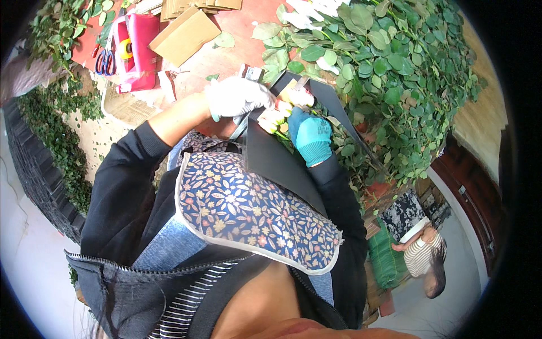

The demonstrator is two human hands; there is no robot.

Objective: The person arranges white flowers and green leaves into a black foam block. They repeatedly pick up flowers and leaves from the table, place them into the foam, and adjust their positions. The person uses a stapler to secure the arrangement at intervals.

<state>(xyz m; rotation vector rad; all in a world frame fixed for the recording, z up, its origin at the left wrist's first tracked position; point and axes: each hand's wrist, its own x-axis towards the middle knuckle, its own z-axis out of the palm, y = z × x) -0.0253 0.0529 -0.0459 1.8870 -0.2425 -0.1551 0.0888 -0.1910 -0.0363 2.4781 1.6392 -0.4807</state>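
Observation:
My left hand (237,97), in a white glove, has its fingers curled at the pale rose heads (272,120); what they grip is hidden. My right hand (309,135), in a teal glove, is closed around part of the bunch, just below a pink-white rose (303,96). The roses lie on a black sheet (271,158) that slants down over my floral apron (237,209). A grey metal strip (239,130) shows under my left hand.
Leafy stems (384,73) heap across the right of the red table (254,48). Scissors (105,62), a pink holder (141,59) and cardboard pieces (183,37) are at upper left, beside a pale tray (124,113). A person (424,254) is at lower right.

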